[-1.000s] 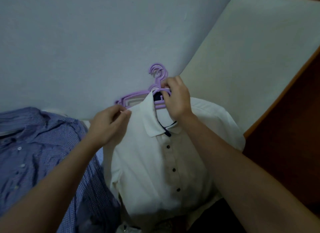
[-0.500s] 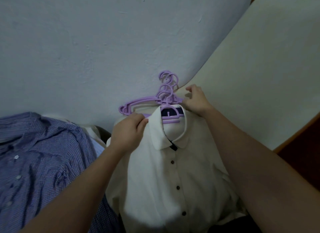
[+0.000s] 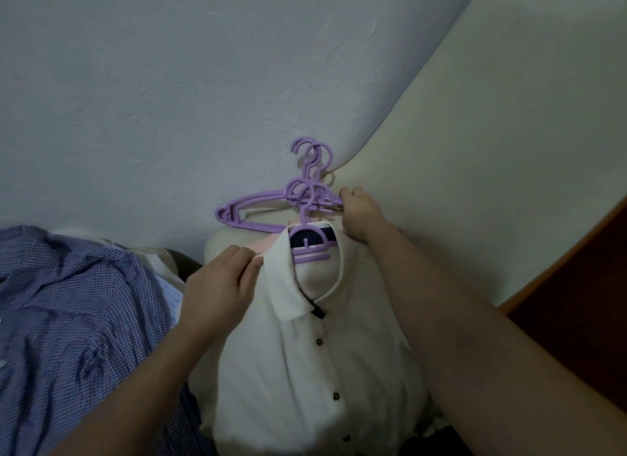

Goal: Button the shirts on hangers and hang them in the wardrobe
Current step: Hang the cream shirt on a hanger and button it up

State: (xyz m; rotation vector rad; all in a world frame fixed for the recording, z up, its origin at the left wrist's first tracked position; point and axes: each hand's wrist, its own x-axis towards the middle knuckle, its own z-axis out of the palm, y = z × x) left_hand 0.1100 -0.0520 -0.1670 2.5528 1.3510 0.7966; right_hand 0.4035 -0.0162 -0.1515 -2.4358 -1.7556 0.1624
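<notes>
The white button-front shirt lies front up on a purple plastic hanger, much as half a second ago, beside a blue checked shirt and below stacked spare purple hangers. The left hand, fingers curled, pinches the shoulder fabric by the collar. The right hand, at the hanger's neck a second ago, now grips the other shoulder.
</notes>
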